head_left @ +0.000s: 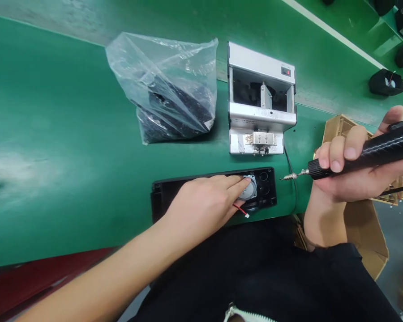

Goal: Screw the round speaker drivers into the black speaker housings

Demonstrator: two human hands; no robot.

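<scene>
A long black plastic housing (268, 188) lies on the green table near its front edge. In its right part sits a round metal speaker (250, 190), and a red wire with a white connector (246, 215) hangs over the housing's near edge. My left hand (210, 199) reaches across the housing, its fingers together and pressed on the speaker. Right of the housing, my right hand (345, 165) is wrapped round a black electric screwdriver (376, 150). The screwdriver's tip points left and is in the air, apart from the housing.
A silver screw feeder machine (262, 114) stands behind the housing. To its left is a clear plastic bag (177, 94) with black parts inside. Wooden trays (334, 127) and an open cardboard box (364, 232) are at the right. A black part (385, 84) sits farther back.
</scene>
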